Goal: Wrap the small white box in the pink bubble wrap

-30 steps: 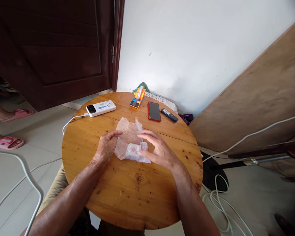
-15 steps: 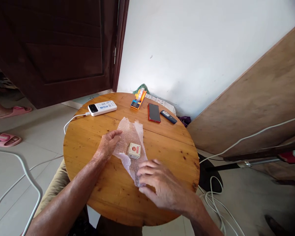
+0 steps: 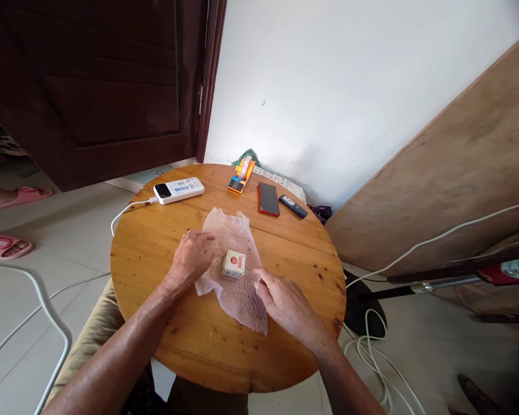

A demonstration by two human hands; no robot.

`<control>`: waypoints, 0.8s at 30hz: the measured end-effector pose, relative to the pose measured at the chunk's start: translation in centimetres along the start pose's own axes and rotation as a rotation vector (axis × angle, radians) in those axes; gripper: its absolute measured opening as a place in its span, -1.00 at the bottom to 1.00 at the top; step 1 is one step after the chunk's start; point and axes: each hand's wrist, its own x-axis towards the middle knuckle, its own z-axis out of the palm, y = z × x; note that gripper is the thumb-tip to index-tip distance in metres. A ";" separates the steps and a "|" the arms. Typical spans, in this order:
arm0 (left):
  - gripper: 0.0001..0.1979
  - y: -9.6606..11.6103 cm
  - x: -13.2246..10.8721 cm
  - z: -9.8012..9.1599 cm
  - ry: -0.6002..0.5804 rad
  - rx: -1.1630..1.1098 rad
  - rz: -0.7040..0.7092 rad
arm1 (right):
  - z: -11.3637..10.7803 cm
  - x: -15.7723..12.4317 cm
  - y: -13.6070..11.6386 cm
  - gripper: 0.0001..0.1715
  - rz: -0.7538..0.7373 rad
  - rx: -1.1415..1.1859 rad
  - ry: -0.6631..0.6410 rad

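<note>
Fingers [image 3: 205, 236] half-curled, pinch unclear: left hand [image 3: 191, 255], right hand [image 3: 286, 300] flank the bubble wrap [image 3: 227, 227]. Smooth gently around the box [image 3: 234, 263]!

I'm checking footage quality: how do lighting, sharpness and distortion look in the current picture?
Head view: pale wall bright, dark door losing detail; head view: small box fairly sharp, though its fine print is unreadable; head view: floor at lower right murky and blurred; head view: edges look stretched, wide-angle style.

Bubble wrap [image 3: 246, 305], phone [image 3: 269, 199] on wooden table [image 3: 207, 346]
</note>
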 end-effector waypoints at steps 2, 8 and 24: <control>-0.66 0.0 -0.1 0.0 -0.042 0.078 0.000 | 0.3 0.9 0.3 -0.56 0.043 -0.080 -0.006; -0.64 0.4 -0.2 0.1 -0.086 0.199 0.038 | 0.0 2.9 0.2 -0.57 0.179 -0.253 -0.039; -0.34 1.5 -1.4 0.3 -0.112 -0.087 0.399 | 0.1 2.9 1.7 -0.38 -0.120 0.036 0.162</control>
